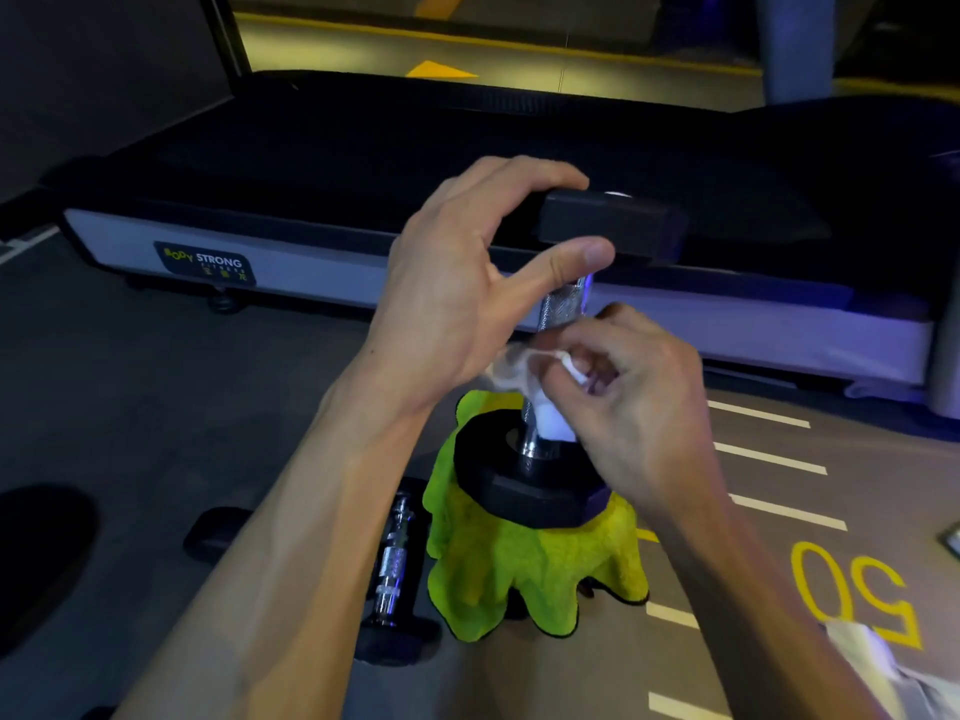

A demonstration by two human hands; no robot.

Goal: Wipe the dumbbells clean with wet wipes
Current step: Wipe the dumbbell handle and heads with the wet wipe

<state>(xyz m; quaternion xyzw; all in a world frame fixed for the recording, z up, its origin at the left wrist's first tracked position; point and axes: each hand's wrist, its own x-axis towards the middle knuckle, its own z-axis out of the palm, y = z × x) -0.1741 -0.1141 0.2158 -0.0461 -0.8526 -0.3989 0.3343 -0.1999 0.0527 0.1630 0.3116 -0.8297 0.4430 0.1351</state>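
Beyond both hands the treadmill (363,163) runs across the whole far side as a low barrier, so any reach onward has to go over its deck. Between the hands stands the upright dumbbell (540,475) on a green cloth (524,569); its top head, gripped by the left hand (457,304), overhangs the right hand (639,397), which holds a wet wipe (511,363) round the shaft. Below the left forearm a second dumbbell (395,569) lies on the floor (130,407), which is open to the left of it, as is the marked floor to the right of the right hand.

"BODY STRONG" on treadmill (205,263), "50" on floor (852,597)
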